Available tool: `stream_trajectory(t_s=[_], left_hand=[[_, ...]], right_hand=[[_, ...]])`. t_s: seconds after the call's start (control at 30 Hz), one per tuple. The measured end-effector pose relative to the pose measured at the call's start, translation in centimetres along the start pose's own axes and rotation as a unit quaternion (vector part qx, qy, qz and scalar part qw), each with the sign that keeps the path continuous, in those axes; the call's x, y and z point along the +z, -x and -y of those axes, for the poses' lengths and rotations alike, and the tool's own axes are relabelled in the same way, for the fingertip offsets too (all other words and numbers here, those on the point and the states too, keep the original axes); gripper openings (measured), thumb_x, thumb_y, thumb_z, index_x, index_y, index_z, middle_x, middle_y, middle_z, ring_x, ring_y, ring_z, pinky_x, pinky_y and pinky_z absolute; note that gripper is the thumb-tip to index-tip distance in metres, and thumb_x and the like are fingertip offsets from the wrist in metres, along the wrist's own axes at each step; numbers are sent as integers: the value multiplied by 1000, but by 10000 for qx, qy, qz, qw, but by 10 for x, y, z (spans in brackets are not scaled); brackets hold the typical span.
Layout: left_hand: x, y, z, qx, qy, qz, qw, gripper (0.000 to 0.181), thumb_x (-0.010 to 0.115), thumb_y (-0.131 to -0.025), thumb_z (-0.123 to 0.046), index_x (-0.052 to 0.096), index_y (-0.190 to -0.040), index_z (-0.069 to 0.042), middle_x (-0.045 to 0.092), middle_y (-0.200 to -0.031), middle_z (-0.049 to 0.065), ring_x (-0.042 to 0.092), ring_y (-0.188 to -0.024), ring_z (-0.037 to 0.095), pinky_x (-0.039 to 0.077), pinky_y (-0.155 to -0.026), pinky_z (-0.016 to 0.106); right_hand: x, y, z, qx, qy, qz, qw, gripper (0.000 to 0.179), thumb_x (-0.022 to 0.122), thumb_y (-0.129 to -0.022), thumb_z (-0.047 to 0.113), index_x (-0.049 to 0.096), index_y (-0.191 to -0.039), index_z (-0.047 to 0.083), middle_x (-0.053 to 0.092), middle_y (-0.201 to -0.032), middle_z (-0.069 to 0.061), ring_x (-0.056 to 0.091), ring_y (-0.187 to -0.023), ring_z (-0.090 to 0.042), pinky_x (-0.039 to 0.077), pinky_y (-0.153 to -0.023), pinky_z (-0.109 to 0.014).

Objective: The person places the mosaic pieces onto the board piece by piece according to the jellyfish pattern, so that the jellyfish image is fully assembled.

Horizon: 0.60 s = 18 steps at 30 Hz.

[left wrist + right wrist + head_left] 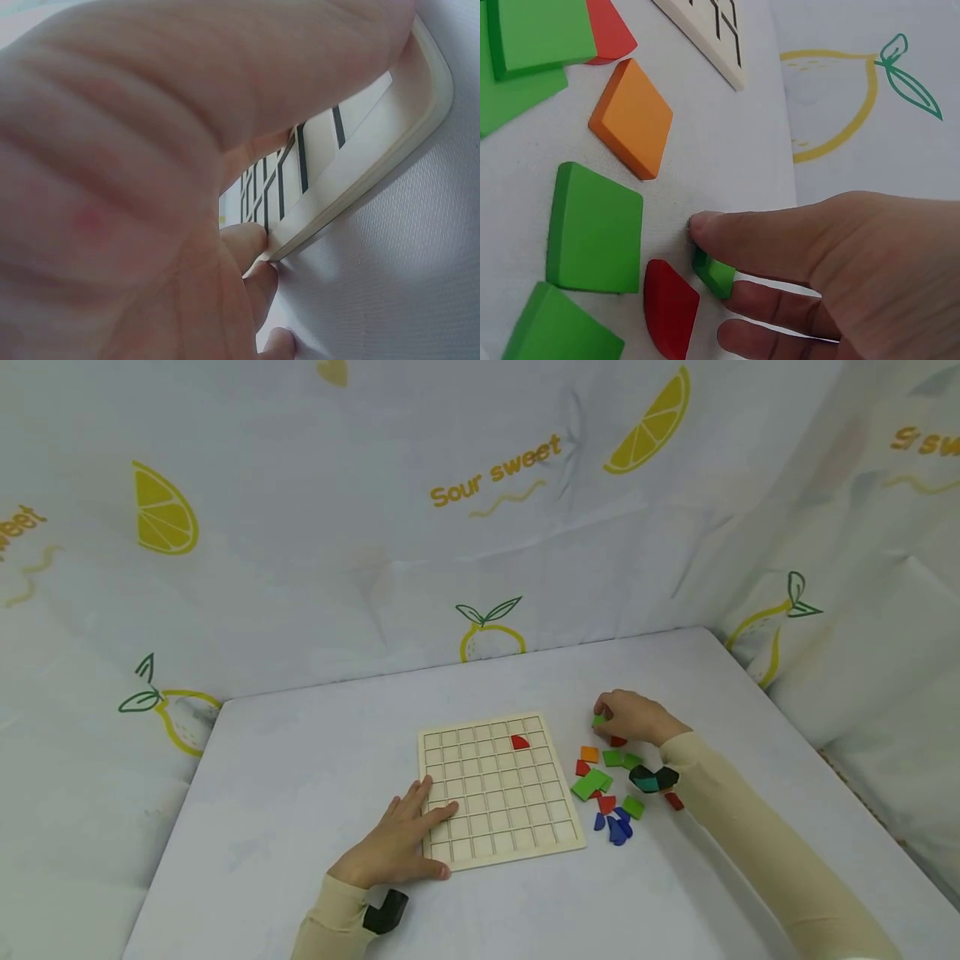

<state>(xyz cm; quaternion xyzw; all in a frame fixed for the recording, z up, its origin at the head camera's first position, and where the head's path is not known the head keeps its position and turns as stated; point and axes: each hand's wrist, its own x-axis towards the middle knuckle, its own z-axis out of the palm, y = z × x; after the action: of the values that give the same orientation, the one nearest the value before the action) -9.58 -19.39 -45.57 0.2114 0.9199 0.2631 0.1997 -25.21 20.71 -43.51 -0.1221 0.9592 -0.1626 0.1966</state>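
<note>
A pale wooden grid board point(498, 789) lies on the white-covered table, and a red quarter-circle piece point(520, 742) sits in one of its far cells. My left hand point(401, 843) rests at the board's near left corner with fingers spread; the left wrist view shows the thumb along the board's rim point(360, 176). Beyond the pile of pieces, my right hand point(630, 717) pinches a small green piece point(718, 276) between thumb and fingers, low at the table. Its full shape is partly hidden by the fingers. Right beside it lies a red curved-edge piece point(671, 307).
Right of the board lie loose pieces: an orange square point(589, 753), several green ones, such as a large green square point(587, 786), red ones and a cluster of blue curved pieces point(617, 831). A lemon-printed white cloth point(375, 527) hangs behind the table.
</note>
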Motion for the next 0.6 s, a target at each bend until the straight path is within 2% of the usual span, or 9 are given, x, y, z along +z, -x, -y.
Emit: stream_trajectory(t_s=[0.2,0.4,0.6], left_hand=[[0,0,0,7,20,18,10000,86,86,-78,-34,46,-153,-17,5,-169,25,6,-158,44,8,-125,68],[1,1,2,-14,5,-8,10000,87,86,-78,-35,46,-153,-17,6,-170,25,6,-158,44,9,-125,67],[2,-2,3,0,-83,-3,10000,86,86,-78,-36,47,-153,-18,6,-170,24,7,-158,43,10,-125,67]], right_hand=[[3,-5,0,-111,-285,-137,9994,38,68,-95,21,63,-124,-3,66,-116,-19,61,-92,-25,56,-88,-45],[-1,-11,17,-674,-524,-501,9951,37,68,-96,22,65,-126,0,66,-114,-16,60,-97,-25,57,-87,-42],[-2,-16,37,-1188,-646,-838,9873,35,70,-96,21,67,-124,1,65,-112,-13,58,-103,-27,54,-94,-45]])
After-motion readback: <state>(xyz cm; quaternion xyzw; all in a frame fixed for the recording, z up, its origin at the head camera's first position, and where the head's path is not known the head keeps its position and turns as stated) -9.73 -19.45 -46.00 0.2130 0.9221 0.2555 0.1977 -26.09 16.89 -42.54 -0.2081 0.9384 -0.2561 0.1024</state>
